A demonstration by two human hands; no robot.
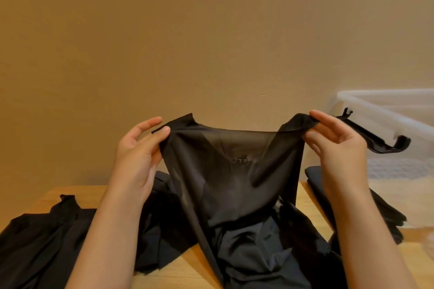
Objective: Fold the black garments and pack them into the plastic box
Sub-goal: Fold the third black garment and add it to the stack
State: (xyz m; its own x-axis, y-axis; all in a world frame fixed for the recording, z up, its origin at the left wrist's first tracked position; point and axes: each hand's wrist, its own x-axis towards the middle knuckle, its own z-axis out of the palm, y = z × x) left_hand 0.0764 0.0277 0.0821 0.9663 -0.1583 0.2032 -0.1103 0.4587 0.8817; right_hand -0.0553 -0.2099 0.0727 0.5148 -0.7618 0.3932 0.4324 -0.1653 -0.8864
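Head view, left hand (138, 148), right hand (335, 141) pinching raised garment (232, 171)

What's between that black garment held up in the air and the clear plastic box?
Nothing blocks the garment; only the right hand pinching it and the black latch on the plastic box lie that way.

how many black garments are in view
4 at least: held garment, left garment on the table, crumpled heap beneath, folded garment by the plastic box; heap may hide more.
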